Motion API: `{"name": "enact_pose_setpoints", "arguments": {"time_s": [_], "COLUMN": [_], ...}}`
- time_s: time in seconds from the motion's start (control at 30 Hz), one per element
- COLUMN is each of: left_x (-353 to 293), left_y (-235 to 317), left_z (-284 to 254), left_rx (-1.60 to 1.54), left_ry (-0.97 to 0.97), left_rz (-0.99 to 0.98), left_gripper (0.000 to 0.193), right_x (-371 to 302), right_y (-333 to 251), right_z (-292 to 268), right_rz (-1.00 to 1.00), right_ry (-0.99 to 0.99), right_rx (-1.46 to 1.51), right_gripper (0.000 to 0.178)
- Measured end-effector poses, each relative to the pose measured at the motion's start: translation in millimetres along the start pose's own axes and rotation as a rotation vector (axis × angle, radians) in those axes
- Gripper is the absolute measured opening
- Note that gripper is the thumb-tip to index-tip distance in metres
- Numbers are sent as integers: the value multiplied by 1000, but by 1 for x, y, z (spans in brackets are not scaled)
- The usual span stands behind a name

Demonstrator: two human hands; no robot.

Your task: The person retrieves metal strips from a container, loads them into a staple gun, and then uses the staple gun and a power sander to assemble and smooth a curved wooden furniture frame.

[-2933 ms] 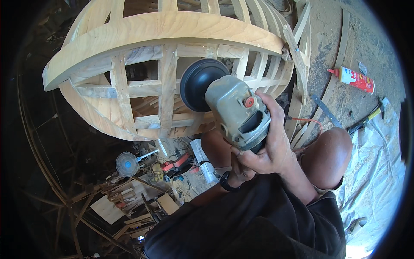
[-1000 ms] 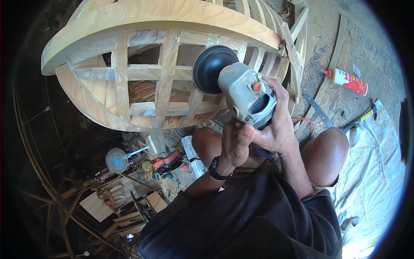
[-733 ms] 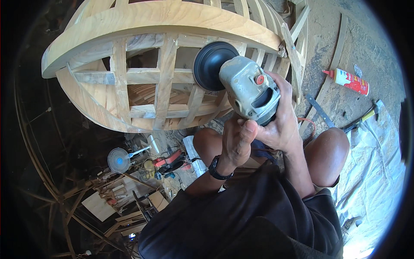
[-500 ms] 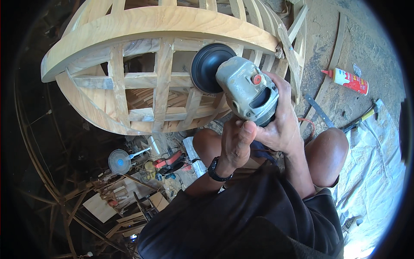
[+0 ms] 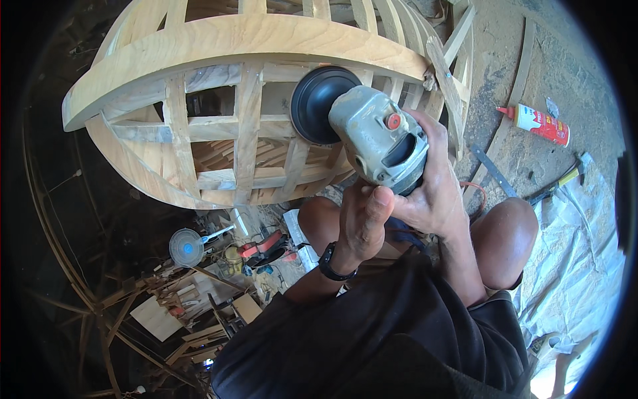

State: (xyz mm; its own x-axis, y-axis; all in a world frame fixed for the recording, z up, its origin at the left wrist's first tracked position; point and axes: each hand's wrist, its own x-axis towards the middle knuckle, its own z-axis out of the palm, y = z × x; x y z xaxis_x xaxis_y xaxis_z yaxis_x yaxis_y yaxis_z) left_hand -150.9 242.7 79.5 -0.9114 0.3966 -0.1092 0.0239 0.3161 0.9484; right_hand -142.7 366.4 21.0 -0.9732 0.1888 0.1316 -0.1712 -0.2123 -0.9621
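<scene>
Both of my hands grip a grey angle grinder (image 5: 372,126) fitted with a round black disc pad (image 5: 322,103). My right hand (image 5: 435,189) wraps round the tool's right side. My left hand (image 5: 364,223) is closed at its lower end, thumb uppermost; its other fingers are partly hidden. Ahead lies a curved wooden boat frame (image 5: 246,40) with crossing ribs and slats. The pad overlaps the slats below the thick curved plank; whether it presses on them cannot be told.
On the right lie a red-and-white glue bottle (image 5: 541,125), a flat metal strip (image 5: 493,171), a hammer (image 5: 568,176) and a pale sheet (image 5: 565,246). To the left are a small fan (image 5: 187,248), a red-and-black tool (image 5: 261,247) and scrap boards (image 5: 156,318).
The grinder and its pad have shifted very slightly left across the frame. My grip looks the same.
</scene>
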Motion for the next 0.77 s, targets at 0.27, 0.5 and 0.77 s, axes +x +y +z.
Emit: {"name": "enact_pose_setpoints", "arguments": {"time_s": [0.27, 0.5, 0.77], "left_x": [-4, -6, -1], "left_y": [3, 1, 3], "left_z": [5, 5, 2], "left_rx": [4, 32, 42], "left_ry": [16, 56, 44], "left_rz": [7, -17, -50], "left_gripper": [62, 64, 64], "right_x": [-2, -3, 3], "right_y": [-2, 0, -3], "right_z": [-4, -2, -4], "right_rz": [5, 5, -7], "right_ry": [-41, -6, -4], "right_rx": [-1, -24, -10], "right_gripper": [97, 97, 97]}}
